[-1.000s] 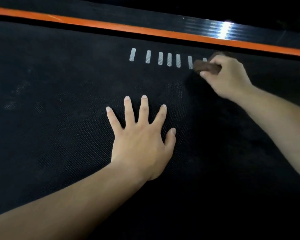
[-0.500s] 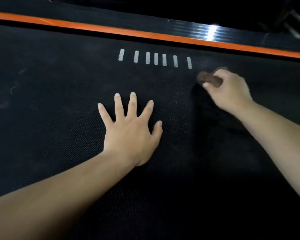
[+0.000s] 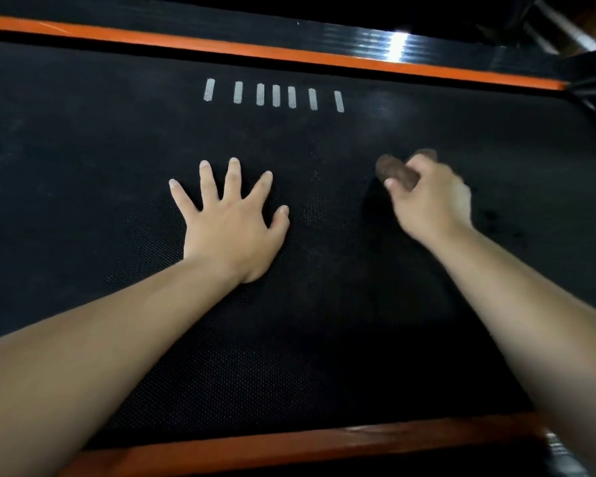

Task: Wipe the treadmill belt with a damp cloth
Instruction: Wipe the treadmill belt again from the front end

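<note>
Black textured treadmill belt [image 3: 83, 166] fills the view; orange side rail [image 3: 289, 56] at 12 o'clock. Left hand [image 3: 231, 222] lies flat on the belt, fingers spread. Right hand [image 3: 430, 201], at its 3 o'clock, grips brown cloth [image 3: 393, 172].

The lone head view looks down and forward across the treadmill belt [image 3: 83, 166] from close above. The far orange rail [image 3: 289, 55] lies at 12 o'clock, the near orange rail [image 3: 324, 442] at 6 o'clock.
</note>
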{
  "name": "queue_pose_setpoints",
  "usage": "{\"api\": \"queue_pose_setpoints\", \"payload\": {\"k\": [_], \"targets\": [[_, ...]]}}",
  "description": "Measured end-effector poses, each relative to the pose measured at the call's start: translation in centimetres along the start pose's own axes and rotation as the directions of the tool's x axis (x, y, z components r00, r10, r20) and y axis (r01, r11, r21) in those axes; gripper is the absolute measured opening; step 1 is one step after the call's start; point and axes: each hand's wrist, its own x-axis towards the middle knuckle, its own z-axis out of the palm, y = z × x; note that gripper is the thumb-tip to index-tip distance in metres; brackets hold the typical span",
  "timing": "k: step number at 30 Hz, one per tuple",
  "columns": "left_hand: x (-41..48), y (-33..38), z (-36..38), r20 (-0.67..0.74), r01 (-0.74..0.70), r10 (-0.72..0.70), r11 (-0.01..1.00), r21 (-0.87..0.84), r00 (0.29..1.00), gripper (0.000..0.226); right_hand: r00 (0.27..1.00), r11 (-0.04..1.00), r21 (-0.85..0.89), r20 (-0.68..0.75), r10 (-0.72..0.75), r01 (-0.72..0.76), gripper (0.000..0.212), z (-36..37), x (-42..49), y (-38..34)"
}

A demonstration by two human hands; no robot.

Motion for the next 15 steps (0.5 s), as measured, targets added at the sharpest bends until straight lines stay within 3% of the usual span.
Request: {"api": "queue_pose_setpoints", "payload": {"k": [2,5,7,9,11,13,15], "targets": [[0.1,-0.1,0.1,-0.003,0.0,0.0,1.0,-0.001,1.0,0.069,0.991,0.99,0.066,0.038,-0.126,0.124,0.023,0.7,-3.8,-2.1],[0.0,-0.1,0.1,-0.001,-0.001,0.001,1.0,0.001,1.0,0.069,0.916,0.934,0.142,0.192,-0.351,0.328,0.018,0.4,-8.9,-2.9],[0.0,0.0,0.1,0.006,0.0,0.0,1.0,0.005,1.0,0.069,0.923,0.938,0.052,0.168,-0.346,0.342,0.02,-0.2,-7.9,-1.4],[0.1,0.1,0.0,0.017,0.001,-0.001,1.0,0.011,1.0,0.069,0.977,0.982,-0.012,0.101,-0.187,0.189,0.024,-0.8,-5.6,0.1],[0.0,0.0,-0.1,0.025,-0.001,0.0,1.0,0.014,1.0,0.069,0.997,0.999,0.033,0.068,-0.033,0.031,0.022,-0.8,-5.1,0.5],[0.0,0.0,-0.1,0.023,-0.001,0.001,1.0,0.01,1.0,0.069,0.991,0.992,0.081,0.084,-0.101,0.094,0.025,-0.3,-7.9,-0.8],[-0.1,0.0,-0.2,0.022,0.002,-0.002,1.0,0.005,1.0,0.068,0.932,0.947,0.211,0.221,-0.288,0.242,0.021,-0.5,-11.9,-2.2]]}}
